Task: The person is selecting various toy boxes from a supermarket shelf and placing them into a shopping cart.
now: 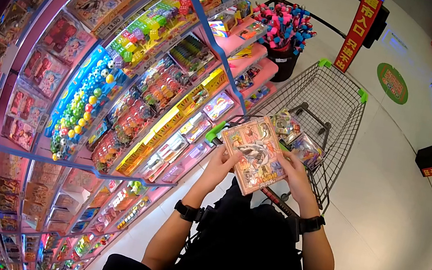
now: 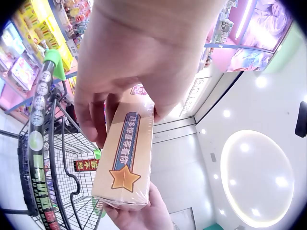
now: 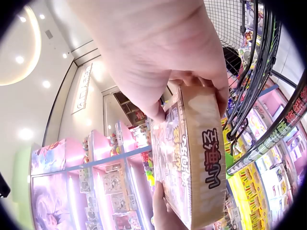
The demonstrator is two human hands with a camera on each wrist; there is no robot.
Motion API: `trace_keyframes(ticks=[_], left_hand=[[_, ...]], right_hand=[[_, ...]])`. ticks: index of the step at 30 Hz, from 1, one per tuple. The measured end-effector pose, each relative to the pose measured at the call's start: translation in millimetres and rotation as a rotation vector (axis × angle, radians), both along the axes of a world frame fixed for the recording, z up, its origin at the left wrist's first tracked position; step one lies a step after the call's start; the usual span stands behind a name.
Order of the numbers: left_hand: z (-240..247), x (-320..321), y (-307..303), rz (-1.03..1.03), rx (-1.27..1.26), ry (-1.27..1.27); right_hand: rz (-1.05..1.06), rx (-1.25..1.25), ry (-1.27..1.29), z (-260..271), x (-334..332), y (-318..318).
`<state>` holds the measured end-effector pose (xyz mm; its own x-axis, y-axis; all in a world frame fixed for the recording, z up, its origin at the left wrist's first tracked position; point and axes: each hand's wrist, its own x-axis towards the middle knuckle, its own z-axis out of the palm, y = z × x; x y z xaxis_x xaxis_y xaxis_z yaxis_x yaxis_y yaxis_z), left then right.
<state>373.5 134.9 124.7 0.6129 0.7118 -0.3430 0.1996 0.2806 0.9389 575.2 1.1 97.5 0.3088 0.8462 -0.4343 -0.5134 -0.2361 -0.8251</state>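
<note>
A flat, wrapped box (image 1: 254,154) with colourful pictures is held between both hands above the cart's handle end. The left hand (image 1: 217,169) grips its left side, thumb on the front face, fingers behind. On the opposite side the right hand (image 1: 297,178) grips the edge the same way. In the left wrist view the left hand (image 2: 139,52) holds the box (image 2: 125,158) by one end, an orange star showing on its narrow side. The right wrist view shows the right hand (image 3: 163,52) pinching the box (image 3: 206,158), dark lettering on its side.
A wire shopping cart (image 1: 342,122) stands ahead, with packaged items (image 1: 305,151) inside. Pink shelves (image 1: 77,165) full of toys and packets run along the left. Beyond them is a black bin (image 1: 282,63) of pink and blue items. A red sign (image 1: 358,30) rises behind the cart.
</note>
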Motion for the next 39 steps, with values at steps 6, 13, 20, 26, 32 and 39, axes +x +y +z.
trace_keyframes(ticks=[6, 13, 20, 26, 32, 39], left_hand=[[-4, 61, 50, -0.236, 0.010, 0.005], [-10, 117, 93, -0.486, -0.044, -0.021], [-48, 163, 128, -0.775, -0.008, 0.117], [-63, 218, 144, -1.089, 0.011, 0.084], [-103, 222, 179, -1.060, -0.012, 0.137], [-126, 198, 205, -1.044, -0.107, 0.260]], right_hand=[[-0.122, -0.021, 0.047, -1, 11, -9], [-0.343, -0.115, 0.025, -16, 41, 10], [-0.731, -0.116, -0.078, -28, 56, 17], [-1.071, -0.149, 0.184, -39, 33, -12], [-1.087, -0.287, 0.260, -85, 33, -32], [-0.944, -0.323, 0.218, -99, 95, 24]])
